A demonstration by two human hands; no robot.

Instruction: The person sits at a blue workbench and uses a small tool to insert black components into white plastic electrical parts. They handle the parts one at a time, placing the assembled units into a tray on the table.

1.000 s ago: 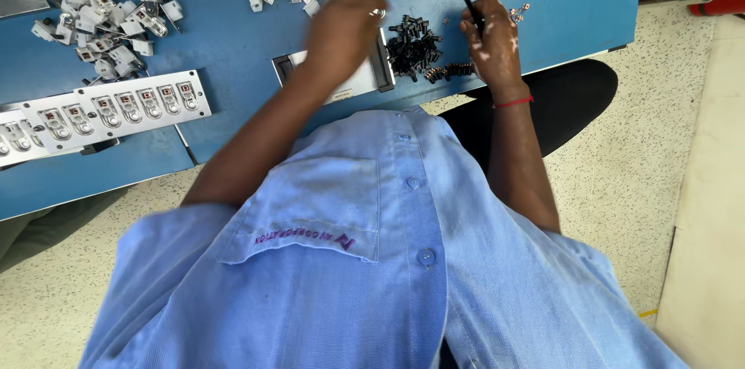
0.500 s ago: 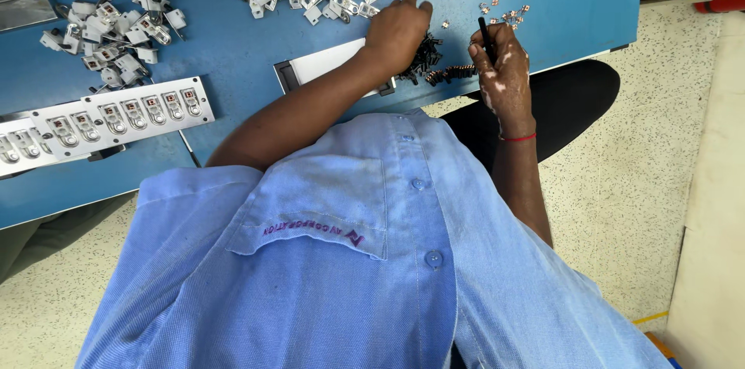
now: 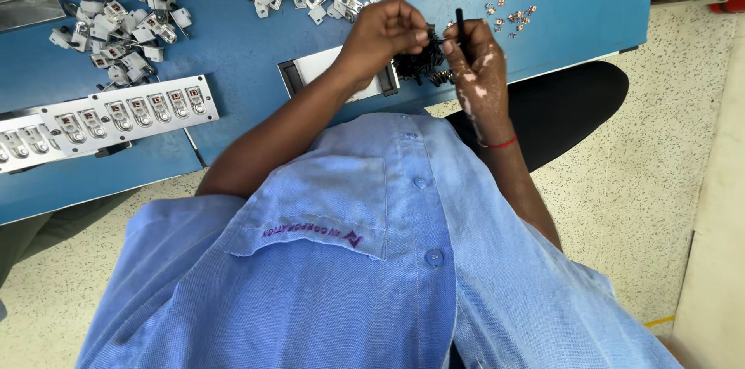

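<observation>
Fingers [image 3: 448, 45] of right hand [image 3: 473, 66] pinch 1 black tool [image 3: 459, 21]; left hand [image 3: 380, 35] grips black parts [image 3: 415, 66]

No packages, signs or screens show. The one label-like mark is the embroidered lettering [image 3: 310, 234] on the chest pocket of the light blue shirt [image 3: 372, 260]: a short line of dark purple stitching with a small angular emblem at its end, running along the pocket's edge, upside down in this view.
</observation>
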